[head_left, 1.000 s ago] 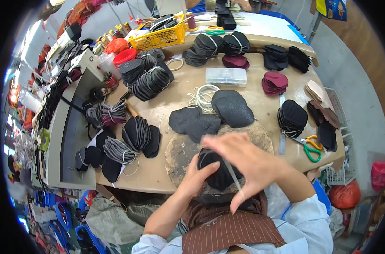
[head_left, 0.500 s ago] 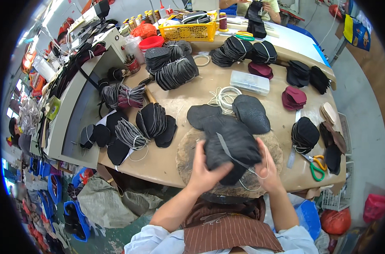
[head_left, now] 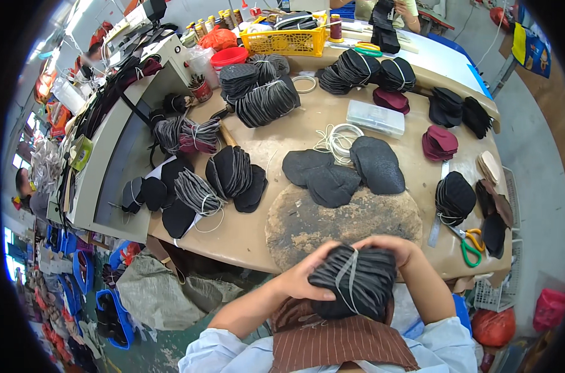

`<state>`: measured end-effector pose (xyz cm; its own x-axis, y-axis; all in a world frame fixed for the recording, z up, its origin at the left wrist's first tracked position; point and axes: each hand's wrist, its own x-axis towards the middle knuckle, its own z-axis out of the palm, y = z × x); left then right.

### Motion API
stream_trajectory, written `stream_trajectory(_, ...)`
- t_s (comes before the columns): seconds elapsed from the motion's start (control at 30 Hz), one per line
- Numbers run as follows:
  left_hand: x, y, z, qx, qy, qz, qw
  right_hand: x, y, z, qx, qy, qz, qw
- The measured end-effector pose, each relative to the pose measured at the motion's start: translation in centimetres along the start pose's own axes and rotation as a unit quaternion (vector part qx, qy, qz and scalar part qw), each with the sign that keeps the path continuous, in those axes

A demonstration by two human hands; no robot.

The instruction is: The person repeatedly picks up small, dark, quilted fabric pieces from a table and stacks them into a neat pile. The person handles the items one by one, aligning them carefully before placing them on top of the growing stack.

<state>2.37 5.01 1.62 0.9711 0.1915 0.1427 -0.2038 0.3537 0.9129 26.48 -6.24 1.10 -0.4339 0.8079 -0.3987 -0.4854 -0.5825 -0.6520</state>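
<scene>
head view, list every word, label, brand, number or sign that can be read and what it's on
Nothing is clear enough to quote.
Blue and yellow bag: print too small to read.
Metal ruler: any markings too small to read.
Black bundle: no lettering visible.

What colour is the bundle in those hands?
The bundle is black to dark grey, best seen in the head view.

1. A yellow basket (head_left: 281,44) stands far back on the desk (head_left: 242,241), beside a maroon spool (head_left: 336,28).
2. Left of it sits a red tub (head_left: 229,58).
3. A clear plastic box (head_left: 375,119) lies flat.
4. Scissors (head_left: 465,244) with green and orange handles lie beside a metal ruler (head_left: 434,232).
5. A grey sack (head_left: 161,293) lies on the floor (head_left: 180,340) near a blue bin (head_left: 128,331).
</scene>
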Motion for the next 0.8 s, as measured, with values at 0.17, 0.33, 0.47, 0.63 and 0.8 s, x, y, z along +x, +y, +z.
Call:
stream_trajectory(0.17, 0.8, -1.1, 0.3, -0.305, 0.242, 0.045, 0.920, -1.5, -0.3, 2.5, 0.049, -0.163, -0.085, 0.982)
stream_trajectory(0.33, 1.7, -0.6, 1.8, -0.094, 0.388, 0.044, 0.916, -0.7, 0.8, 4.2, -0.126, 0.147, -0.250, 0.949)
stream_trajectory(0.47, 3.6, 0.0, 0.2, 0.290, 0.296, 0.097, 0.905, 1.5, -0.7, 4.4, -0.170, 0.232, -0.304, 0.908)
stream_trajectory(0.63, 8.7, 2.4, -3.6, 0.042, 0.266, 0.134, 0.954, 3.2, -8.5, 2.1, -0.058, 0.162, -0.320, 0.932)
stream_trajectory(0.8, 13.5, 4.2, -5.7, 0.033, 0.245, 0.185, 0.951, 5.3, -13.2, 1.9, 0.051, 0.015, -0.337, 0.940)
